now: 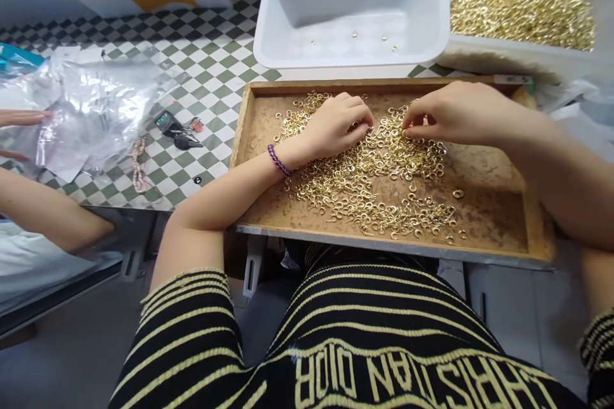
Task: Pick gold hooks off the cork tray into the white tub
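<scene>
The left hand (343,126) and right hand (444,114) were curled over gold hooks (352,172) heaped in a wooden tray (494,204), whose raised rim presumably prevented scattering; whether either pinched a hook could not be determined.

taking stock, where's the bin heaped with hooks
Head view, upper right: the heaped bin stands beyond the wooden tray, right of the other white bin.

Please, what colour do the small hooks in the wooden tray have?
The small hooks are shiny gold, best seen in the head view.
</scene>
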A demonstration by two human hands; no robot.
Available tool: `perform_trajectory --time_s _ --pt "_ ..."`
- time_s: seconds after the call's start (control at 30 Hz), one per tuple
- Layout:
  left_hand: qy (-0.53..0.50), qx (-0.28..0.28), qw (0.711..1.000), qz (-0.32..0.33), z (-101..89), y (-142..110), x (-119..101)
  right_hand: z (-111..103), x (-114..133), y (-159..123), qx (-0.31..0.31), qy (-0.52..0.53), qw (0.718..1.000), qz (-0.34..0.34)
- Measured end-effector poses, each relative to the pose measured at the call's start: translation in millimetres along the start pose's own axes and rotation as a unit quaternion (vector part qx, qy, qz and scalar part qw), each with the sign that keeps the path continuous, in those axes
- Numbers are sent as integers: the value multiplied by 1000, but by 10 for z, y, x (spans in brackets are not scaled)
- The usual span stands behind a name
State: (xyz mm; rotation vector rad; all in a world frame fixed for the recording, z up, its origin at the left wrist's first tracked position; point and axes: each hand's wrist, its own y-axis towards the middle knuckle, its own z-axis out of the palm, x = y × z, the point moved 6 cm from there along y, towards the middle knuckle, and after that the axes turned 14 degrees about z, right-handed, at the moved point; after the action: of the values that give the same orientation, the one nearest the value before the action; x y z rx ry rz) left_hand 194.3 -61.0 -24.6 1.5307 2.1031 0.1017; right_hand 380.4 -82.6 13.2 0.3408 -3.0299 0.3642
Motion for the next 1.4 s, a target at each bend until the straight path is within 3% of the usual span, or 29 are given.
perform_trajectory --time_s 0.1,0.2,0.27,0.33,0.4,0.47,0.57,0.67,0.8,0.9,1.1,1.2,1.3,1.4 --pt "2 -3 1000 4 5 -1 3 -2 22 -8 -19 10 999 -26" --pt "6 4 1000 6 12 -1 4 -88 64 -82 -13 20 1000 16" --pt "9 7 1000 4 15 -1 4 -290 104 -167 -109 106 987 49" --pt "10 7 1000 -1 16 -2 7 -519 101 -303 -260 213 939 71" --pt "12 7 1000 -6 17 -3 9 -611 85 -392 -331 256 904 89" --pt "14 9 1000 -8 18 -3 7 -558 112 -343 -277 228 929 89" --pt "11 8 1000 -3 13 0 -2 -342 159 -199 -136 134 980 62" --pt "7 6 1000 0 9 1 -4 -142 204 -103 -81 70 994 6" --pt "10 12 1000 -1 21 0 11 90 278 -63 -56 27 996 -64" --pt "13 14 1000 1 29 0 17 174 314 -79 -53 2 996 -75" --pt "20 24 1000 -4 32 6 12 76 343 -120 -40 4 998 -39" --pt "23 25 999 -4 29 8 5 19 280 -99 -6 14 1000 -7" --pt "22 23 1000 1 30 5 4 43 240 -74 34 20 999 -21" --pt "18 19 1000 5 34 1 12 74 237 -56 7 31 999 -32"
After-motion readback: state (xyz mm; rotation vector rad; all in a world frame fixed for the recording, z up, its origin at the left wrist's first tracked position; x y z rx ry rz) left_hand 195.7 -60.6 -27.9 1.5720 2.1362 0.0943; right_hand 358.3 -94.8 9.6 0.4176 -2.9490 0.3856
